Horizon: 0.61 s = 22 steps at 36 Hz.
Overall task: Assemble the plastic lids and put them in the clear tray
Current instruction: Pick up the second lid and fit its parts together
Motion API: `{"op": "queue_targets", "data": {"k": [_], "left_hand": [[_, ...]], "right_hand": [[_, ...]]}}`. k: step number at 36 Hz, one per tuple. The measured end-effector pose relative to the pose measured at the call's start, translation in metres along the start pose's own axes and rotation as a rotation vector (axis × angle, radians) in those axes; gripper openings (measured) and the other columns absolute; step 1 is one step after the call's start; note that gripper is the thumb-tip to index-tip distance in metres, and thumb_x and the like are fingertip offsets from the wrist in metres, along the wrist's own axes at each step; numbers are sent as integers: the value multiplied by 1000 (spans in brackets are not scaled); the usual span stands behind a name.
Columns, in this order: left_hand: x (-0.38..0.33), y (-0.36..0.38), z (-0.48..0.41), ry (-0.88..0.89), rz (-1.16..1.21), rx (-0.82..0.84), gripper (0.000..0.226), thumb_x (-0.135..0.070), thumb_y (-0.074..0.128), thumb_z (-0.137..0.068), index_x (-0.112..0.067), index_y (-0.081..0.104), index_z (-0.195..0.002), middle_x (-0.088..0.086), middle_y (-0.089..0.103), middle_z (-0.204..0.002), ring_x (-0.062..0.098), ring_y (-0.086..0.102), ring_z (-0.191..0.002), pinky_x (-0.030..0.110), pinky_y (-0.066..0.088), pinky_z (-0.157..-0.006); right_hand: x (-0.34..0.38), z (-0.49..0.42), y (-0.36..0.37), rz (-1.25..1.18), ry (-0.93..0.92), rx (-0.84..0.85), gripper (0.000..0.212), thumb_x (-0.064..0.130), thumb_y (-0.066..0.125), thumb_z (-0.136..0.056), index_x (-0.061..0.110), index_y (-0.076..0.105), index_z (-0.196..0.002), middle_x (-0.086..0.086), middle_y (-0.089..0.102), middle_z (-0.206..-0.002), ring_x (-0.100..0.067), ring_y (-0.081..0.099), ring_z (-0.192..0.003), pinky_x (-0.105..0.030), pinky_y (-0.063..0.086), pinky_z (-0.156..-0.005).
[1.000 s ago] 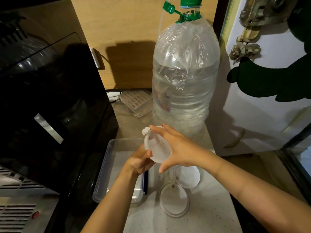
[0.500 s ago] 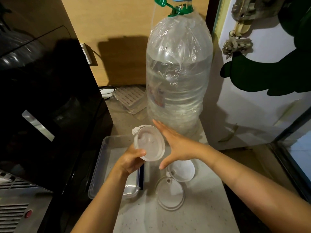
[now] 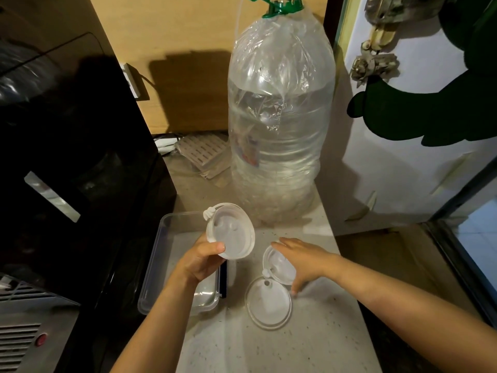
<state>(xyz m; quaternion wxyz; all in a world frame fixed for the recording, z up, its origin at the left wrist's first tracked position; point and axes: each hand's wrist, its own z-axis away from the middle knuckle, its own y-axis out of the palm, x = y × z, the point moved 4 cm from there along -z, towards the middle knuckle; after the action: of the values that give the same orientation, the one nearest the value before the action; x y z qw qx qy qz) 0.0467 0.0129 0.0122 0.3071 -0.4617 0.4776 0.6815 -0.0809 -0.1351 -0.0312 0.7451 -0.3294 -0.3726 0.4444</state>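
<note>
My left hand (image 3: 200, 261) grips the lower edge of a round translucent plastic lid (image 3: 231, 230) with a small white stopper at its upper left, tilted up above the clear tray (image 3: 166, 238). My right hand (image 3: 304, 258) lies flat, fingers spread, over a second lid (image 3: 277, 267) on the counter. That lid is joined by a small white tab to a flat clear disc (image 3: 269, 305) lying just in front of it. The tray sits on the counter to the left of the lids.
A big clear water bottle (image 3: 279, 130) with a green cap stands close behind the lids. A black appliance (image 3: 80, 157) walls off the left side. A white door (image 3: 403, 144) stands to the right. A slatted plastic piece (image 3: 207, 154) lies at the back.
My right hand has left the held lid and dropped down onto the lid on the counter. The left hand still holds its lid, a little lower over the tray.
</note>
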Motion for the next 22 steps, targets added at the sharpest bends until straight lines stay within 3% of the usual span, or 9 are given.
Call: {"op": "queue_targets", "data": {"k": [10,16,22], "left_hand": [[3,-2,-4,-13,7,7,95,-48,89,-28,-19,47,-109,6,50,-101,11,60,-87,21,54,-71],[-1,-2,-7,11,27,8,94,-46,89,-29,-19,47,-108,6,51,-100,9,62,-85,21,54,-69],[-7,-2,-15,44,76,-49,98,-43,92,-22,-16,49,-106,3,61,-94,9,65,-80,21,55,-65]], "right_hand": [[-5,4,-10,-58,55,-60,117,33,82,-64,20,2,-148,-3,13,-157,-23,19,-143,-36,35,-109],[-9,16,-56,-218,52,-192,115,32,83,-63,20,6,-148,-2,16,-156,-22,24,-141,-34,33,-110],[6,35,-108,-347,-9,-320,115,30,83,-65,20,4,-148,0,11,-158,-18,15,-144,-26,21,-111]]}}
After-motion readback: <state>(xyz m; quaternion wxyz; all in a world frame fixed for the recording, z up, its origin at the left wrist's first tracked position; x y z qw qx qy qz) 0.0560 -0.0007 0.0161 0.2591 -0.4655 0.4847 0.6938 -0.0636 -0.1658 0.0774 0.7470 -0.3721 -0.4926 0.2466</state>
